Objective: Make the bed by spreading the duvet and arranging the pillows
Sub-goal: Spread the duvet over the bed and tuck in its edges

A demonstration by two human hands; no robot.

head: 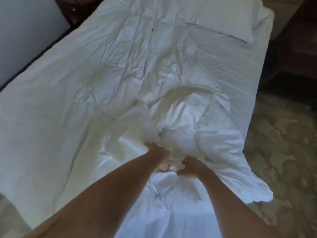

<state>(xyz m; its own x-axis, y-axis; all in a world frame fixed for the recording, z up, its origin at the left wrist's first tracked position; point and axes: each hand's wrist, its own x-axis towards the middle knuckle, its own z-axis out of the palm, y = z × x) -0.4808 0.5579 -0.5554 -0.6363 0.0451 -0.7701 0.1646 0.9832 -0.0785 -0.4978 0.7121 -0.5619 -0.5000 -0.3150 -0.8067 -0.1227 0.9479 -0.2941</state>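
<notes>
A white, wrinkled duvet (120,79) covers most of the bed, bunched into folds near its foot end. My left hand (159,155) and my right hand (190,167) are side by side at the bunched foot edge, both with fingers closed on the duvet fabric. A corner of the duvet (257,186) hangs off the bed's right side. One white pillow (228,16) lies flat at the head of the bed, far right.
A dark bed frame edge (39,55) runs along the left side next to a pale wall (25,31). Patterned carpet (283,152) lies to the right. Dark wooden furniture (295,54) stands at the far right, a nightstand (72,7) at top left.
</notes>
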